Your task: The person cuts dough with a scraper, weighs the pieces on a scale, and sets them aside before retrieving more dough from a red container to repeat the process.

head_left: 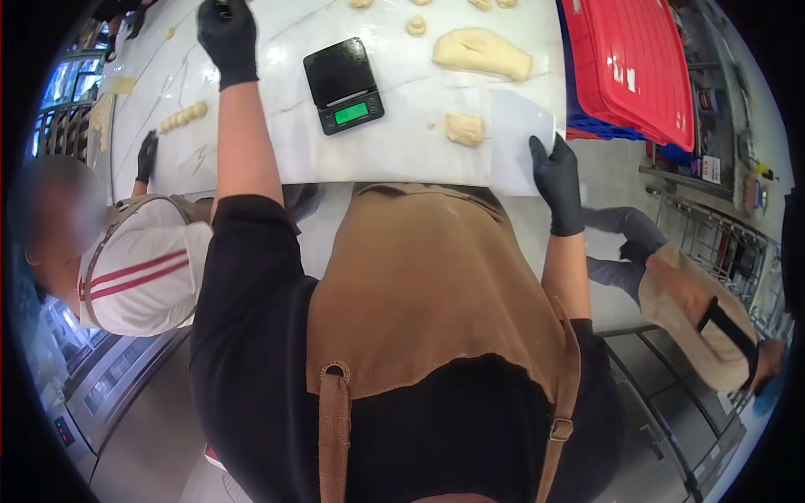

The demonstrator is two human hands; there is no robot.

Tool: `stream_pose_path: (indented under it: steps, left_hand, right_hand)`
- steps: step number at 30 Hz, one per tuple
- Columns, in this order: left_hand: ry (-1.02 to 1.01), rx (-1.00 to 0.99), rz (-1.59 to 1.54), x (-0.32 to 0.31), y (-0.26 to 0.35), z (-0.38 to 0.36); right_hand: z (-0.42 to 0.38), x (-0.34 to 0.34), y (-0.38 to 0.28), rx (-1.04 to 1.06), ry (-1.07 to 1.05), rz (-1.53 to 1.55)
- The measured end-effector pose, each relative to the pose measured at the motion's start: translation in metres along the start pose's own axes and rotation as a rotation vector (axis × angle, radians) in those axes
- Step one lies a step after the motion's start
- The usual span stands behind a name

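Observation:
My right hand (557, 180), in a black glove, grips the edge of a flat white plastic dough scraper (516, 126) at the table's near right. Just left of the scraper lies a cut block of dough (464, 129) with a tiny scrap beside it. My left hand (228, 40), also gloved in black, reaches far over the table at the upper left. Its fingers are curled at the picture's top edge, and what they hold, if anything, I cannot make out. Between my hands rests a black digital scale (344, 84), its pan bare and its display lit green.
A large slab of dough (482, 54) and several small dough pieces (416, 25) lie farther back. Red and blue crates (629, 63) stand at the right edge. On the left, a co-worker's gloved hand (147, 157) is near a row of dough balls (183, 116). Another person (683, 298) is at right.

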State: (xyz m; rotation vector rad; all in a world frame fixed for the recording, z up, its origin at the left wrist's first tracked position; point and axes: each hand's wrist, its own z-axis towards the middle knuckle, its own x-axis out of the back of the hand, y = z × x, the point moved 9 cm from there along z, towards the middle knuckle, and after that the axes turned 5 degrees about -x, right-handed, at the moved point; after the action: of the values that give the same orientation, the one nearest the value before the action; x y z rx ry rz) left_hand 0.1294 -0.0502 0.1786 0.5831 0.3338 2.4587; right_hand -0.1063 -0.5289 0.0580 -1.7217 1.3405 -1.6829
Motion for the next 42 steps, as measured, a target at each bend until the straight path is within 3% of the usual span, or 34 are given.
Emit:
stream_pose_path:
  steps: [1, 2, 3, 4, 5, 6, 7, 8, 9, 11, 13, 15, 16, 19, 25, 30, 31, 33, 35, 37, 39, 40, 41, 42]
  left_hand:
    - [0.105, 0.009, 0.184, 0.005, -0.031, 0.008]
    - [-0.072, -0.052, 0.51, -0.024, -0.092, -0.018]
    - [-0.175, 0.05, 0.389, -0.038, -0.091, -0.047]
    - [-0.343, 0.146, 0.239, -0.056, -0.051, -0.076]
    - [-0.602, 0.335, -0.188, -0.068, 0.012, -0.122]
    - [-0.659, 0.008, -0.097, -0.098, 0.025, -0.198]
    - [-1.179, 0.033, -0.046, -0.102, 0.098, -0.231]
    - [-1.183, 0.084, -0.345, -0.094, 0.148, -0.252]
    - [-1.079, -0.038, -0.344, -0.095, 0.162, -0.276]
    - [-1.113, -0.01, -0.373, -0.106, 0.174, -0.287]
    - [-0.97, -0.007, -0.491, -0.106, 0.188, -0.277]
    - [-1.014, -0.1, -0.504, -0.109, 0.2, -0.285]
    - [-1.039, -0.144, -0.508, -0.107, 0.204, -0.29]
    - [-0.982, -0.243, -0.47, -0.094, 0.208, -0.289]
    - [-0.785, 0.03, -0.276, -0.045, 0.164, -0.3]
    - [-0.693, 0.111, -0.256, -0.023, 0.169, -0.286]
    - [-0.725, 0.048, -0.284, -0.025, 0.181, -0.287]
    - [-0.785, -0.081, -0.341, -0.029, 0.204, -0.29]
    - [-0.947, -0.239, -0.344, -0.041, 0.225, -0.308]
    - [-0.948, -0.348, -0.375, -0.048, 0.232, -0.315]
    - [-1.039, -0.252, -0.376, -0.058, 0.228, -0.324]
    - [-1.09, -0.21, -0.384, -0.062, 0.229, -0.33]
    - [-1.038, -0.157, -0.361, -0.065, 0.227, -0.324]
    - [-0.986, -0.109, -0.341, -0.07, 0.227, -0.316]
  right_hand:
    - [-0.002, -0.001, -0.002, -0.004, -0.004, -0.037]
    - [-0.003, -0.003, 0.002, -0.031, -0.007, -0.022]
    - [-0.003, -0.005, 0.008, -0.057, -0.011, -0.005]
    - [-0.001, -0.005, 0.012, -0.07, -0.005, 0.009]
    - [-0.001, -0.005, 0.016, -0.086, 0.001, 0.024]
    - [-0.002, -0.006, 0.022, -0.108, 0.004, 0.036]
    - [-0.002, -0.005, 0.025, -0.101, 0.014, 0.023]
    - [0.0, -0.003, 0.028, -0.091, 0.024, 0.008]
    - [0.002, -0.001, 0.029, -0.081, 0.032, -0.009]
    - [0.002, 0.003, 0.027, -0.066, 0.029, -0.003]
    - [0.004, 0.002, 0.015, 0.005, -0.033, -0.131]
    - [0.004, -0.007, -0.008, 0.128, -0.155, -0.391]
    - [0.002, -0.017, -0.027, 0.353, -0.147, -0.526]
    - [0.0, -0.049, -0.063, 0.61, -0.287, -0.625]
    - [0.021, -0.103, -0.063, 0.794, -0.421, -0.792]
    - [0.048, -0.129, -0.068, 0.768, -0.515, -0.759]
    - [0.065, -0.133, -0.062, 0.635, -0.583, -0.749]
    - [0.086, -0.146, -0.04, 0.561, -0.628, -0.616]
    - [0.068, -0.154, -0.005, 0.474, -0.759, -0.543]
    - [0.056, -0.128, -0.001, 0.289, -0.759, -0.497]
    - [0.073, -0.089, 0.013, 0.211, -0.549, -0.402]
    - [0.079, -0.072, 0.024, 0.146, -0.55, -0.412]
    - [0.083, -0.056, 0.026, 0.083, -0.541, -0.419]
    - [0.076, -0.046, 0.012, 0.173, -0.522, -0.434]
